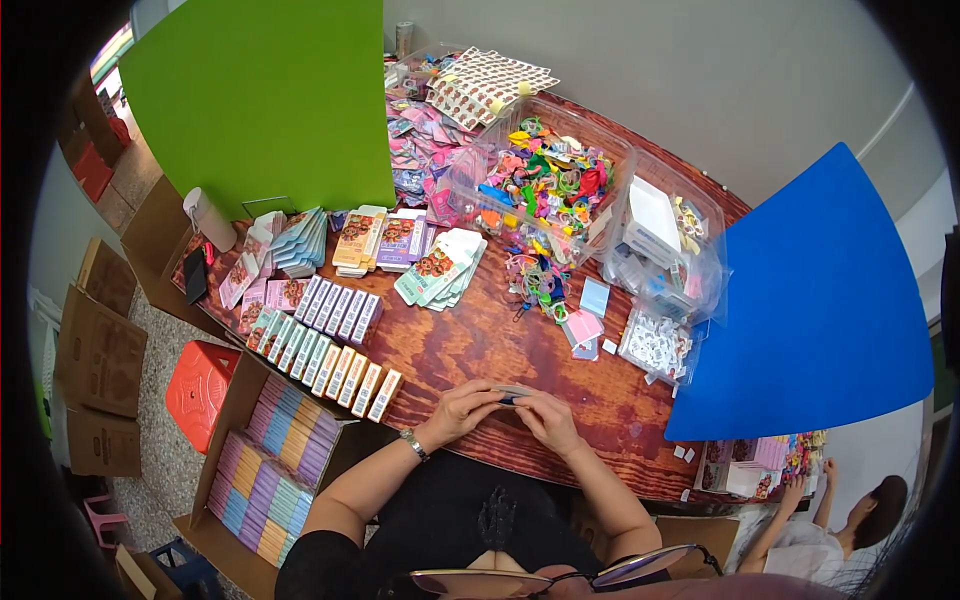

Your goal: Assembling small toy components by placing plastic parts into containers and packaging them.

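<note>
Close to the table's front edge, my left hand [466, 413] and my right hand [548, 420] come together, fingertips pinching the two ends of a small thin item [512, 393]. It looks pale on top with a dark blue part beneath; its kind is too small to make out. To the left of my hands stand rows of small filled boxes [345, 378] in orange, green and purple. Flat green printed cartons [440, 270] lie fanned out beyond my hands. A pink card [582, 327] and a light blue card [594, 297] rest to the right.
Clear plastic bins hold colourful small trinkets [560, 170] and white pieces [657, 342]. Green [270, 100] and blue [810, 310] panels flank the table. An open carton [270, 470] of packed boxes sits at left, near a red stool [203, 392]. Another person [810, 545] works at lower right.
</note>
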`<state>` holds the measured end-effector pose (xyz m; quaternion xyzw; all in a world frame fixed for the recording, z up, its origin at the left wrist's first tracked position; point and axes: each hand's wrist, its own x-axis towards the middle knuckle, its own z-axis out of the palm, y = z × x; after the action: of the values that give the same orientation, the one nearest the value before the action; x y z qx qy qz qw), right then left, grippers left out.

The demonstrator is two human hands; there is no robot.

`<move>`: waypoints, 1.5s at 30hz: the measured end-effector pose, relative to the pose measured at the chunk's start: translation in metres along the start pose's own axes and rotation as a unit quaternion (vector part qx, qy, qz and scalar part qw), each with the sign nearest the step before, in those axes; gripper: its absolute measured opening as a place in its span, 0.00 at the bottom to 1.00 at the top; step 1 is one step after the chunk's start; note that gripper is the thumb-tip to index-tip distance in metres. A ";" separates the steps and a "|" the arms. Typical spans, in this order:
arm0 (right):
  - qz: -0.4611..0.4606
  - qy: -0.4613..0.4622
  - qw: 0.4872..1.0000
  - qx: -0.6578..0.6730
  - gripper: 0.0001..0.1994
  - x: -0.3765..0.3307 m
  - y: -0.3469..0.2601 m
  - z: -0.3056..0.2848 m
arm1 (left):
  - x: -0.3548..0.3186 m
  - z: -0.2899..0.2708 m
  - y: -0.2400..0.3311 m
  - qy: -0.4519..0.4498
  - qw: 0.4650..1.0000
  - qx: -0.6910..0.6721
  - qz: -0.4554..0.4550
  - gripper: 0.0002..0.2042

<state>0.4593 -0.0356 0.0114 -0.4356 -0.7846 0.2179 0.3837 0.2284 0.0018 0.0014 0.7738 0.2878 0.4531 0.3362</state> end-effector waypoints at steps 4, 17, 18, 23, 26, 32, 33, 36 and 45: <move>0.058 0.052 0.996 0.050 0.12 0.013 -0.021 -0.007 | -0.002 -0.001 -0.001 0.001 1.000 0.010 0.009 0.13; 0.036 -0.083 0.995 -0.028 0.10 0.049 -0.022 -0.032 | 0.002 0.000 0.002 0.006 1.000 0.019 -0.012 0.12; -0.036 -0.051 0.993 -0.098 0.10 0.047 -0.021 -0.029 | 0.002 0.001 0.002 0.010 1.000 0.027 -0.010 0.11; -0.069 -0.039 0.976 -0.204 0.14 0.037 -0.025 -0.019 | -0.013 0.012 -0.011 0.035 0.996 -0.015 -0.075 0.12; -0.085 -0.021 0.969 -0.229 0.16 0.035 -0.032 -0.017 | -0.014 0.015 -0.011 0.048 0.994 -0.050 -0.089 0.14; -0.091 -0.033 0.961 -0.261 0.15 0.030 -0.045 -0.009 | -0.015 0.014 -0.006 0.046 0.993 -0.050 -0.095 0.15; -0.104 -0.037 0.953 -0.281 0.15 0.029 -0.048 -0.009 | -0.013 0.013 -0.002 0.048 0.995 -0.027 -0.082 0.15; -0.127 -0.034 0.945 -0.300 0.17 0.025 -0.049 -0.006 | -0.007 0.009 0.003 0.047 0.998 0.036 -0.018 0.15; -0.057 0.006 0.983 -0.174 0.21 0.005 -0.027 -0.011 | -0.011 0.008 -0.006 0.023 0.995 0.085 0.050 0.13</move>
<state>0.4524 -0.0452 0.0387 -0.4514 -0.8317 0.0533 0.3190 0.2298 -0.0042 -0.0117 0.8023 0.2940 0.4611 0.2395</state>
